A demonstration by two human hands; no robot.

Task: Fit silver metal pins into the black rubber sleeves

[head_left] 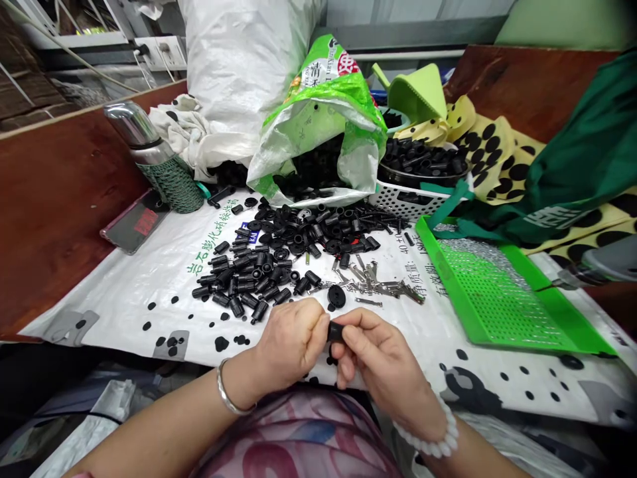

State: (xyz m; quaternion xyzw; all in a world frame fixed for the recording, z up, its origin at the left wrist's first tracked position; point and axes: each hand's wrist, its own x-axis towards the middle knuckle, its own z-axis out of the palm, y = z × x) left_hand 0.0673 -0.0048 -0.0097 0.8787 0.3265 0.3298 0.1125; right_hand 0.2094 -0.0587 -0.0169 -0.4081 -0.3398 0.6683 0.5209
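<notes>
Holding black tube (335, 331) near centre, clasped in left hand (293, 335), pinched by right hand (378, 348).
Judged mid-piece, with many loose black parts (271, 265) and metal strips (372, 275) just beyond; cannot tell finished from unfinished.

A white printed sheet (124, 285) dotted with dark spots covers the work surface. Small black parts (249, 272) lie heaped across its middle, with thin metal strips (371, 275) scattered to their right and a round black disc (336, 297) at the near edge. A flask (166, 172) and a flat dark device (134, 222) occupy the far left; a green-and-white bag (323, 99) the far middle; a white perforated basket (408, 201) beside it; a green tray (547, 335) the right.
</notes>
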